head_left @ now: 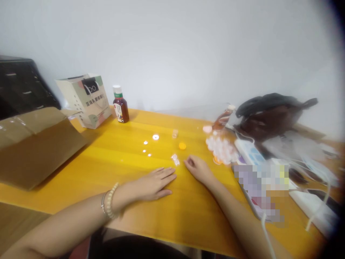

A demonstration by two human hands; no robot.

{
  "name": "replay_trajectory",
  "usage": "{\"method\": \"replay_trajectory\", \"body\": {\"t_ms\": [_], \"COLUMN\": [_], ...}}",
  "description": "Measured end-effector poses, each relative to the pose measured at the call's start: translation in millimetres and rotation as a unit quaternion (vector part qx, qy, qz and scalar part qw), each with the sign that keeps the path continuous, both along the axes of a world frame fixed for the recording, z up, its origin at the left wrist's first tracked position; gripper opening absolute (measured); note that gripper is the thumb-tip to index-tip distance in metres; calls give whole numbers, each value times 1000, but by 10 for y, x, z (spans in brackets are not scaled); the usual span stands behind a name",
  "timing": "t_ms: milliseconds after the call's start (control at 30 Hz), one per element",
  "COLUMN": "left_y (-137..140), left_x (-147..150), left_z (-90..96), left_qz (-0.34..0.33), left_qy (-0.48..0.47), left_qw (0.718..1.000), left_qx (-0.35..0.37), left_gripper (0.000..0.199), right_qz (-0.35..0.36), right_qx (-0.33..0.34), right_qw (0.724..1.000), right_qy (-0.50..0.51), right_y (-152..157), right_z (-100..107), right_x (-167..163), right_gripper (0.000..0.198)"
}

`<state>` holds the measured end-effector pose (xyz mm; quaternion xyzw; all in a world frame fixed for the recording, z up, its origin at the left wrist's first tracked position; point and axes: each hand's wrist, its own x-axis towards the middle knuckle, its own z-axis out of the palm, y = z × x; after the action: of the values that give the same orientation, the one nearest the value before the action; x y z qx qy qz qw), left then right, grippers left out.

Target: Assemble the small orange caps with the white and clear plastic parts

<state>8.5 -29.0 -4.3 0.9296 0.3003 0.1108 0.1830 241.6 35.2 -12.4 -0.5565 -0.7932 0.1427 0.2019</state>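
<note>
My left hand (155,183) lies palm down on the yellow table (134,219), its fingers stretched out, a beaded bracelet on the wrist. To its right, my right hand (199,169) rests on the table with its fingers curled in; whatever they may hold is hidden. A small white cutout with a reddish pattern (175,160) lies just left of my right fingertips. Beyond it are an orange disc (182,146) and a small brownish piece (175,133). Farther left sit a white ring-like piece (155,137) and several tiny white bits (145,142).
Left stand a cardboard box (40,147), a paper bag (91,100) and a bottle of dark red drink (121,108). On the right are a clustered pale pink item (221,148), a power strip (249,153), a blurred-out device (256,198), cables and a dark bag (269,118).
</note>
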Motion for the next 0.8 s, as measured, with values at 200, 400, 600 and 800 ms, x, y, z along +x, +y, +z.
{"method": "replay_trajectory", "body": {"t_ms": [200, 400, 600, 800], "left_y": [216, 624, 778, 771], "left_x": [-67, -420, -575, -552], "left_z": [34, 15, -31, -6], "left_qz": [92, 367, 359, 355], "left_qy": [-95, -11, 65, 24], "left_qw": [990, 923, 929, 933], "left_qx": [41, 112, 54, 61], "left_gripper": [36, 46, 44, 34], "right_qz": [18, 22, 29, 33], "right_qx": [-26, -33, -45, -49], "right_qw": [999, 998, 998, 997], "right_qy": [34, 44, 41, 41], "right_y": [-5, -33, -26, -17], "right_z": [61, 93, 97, 96], "right_x": [53, 47, 64, 72], "right_gripper": [21, 20, 19, 19]}}
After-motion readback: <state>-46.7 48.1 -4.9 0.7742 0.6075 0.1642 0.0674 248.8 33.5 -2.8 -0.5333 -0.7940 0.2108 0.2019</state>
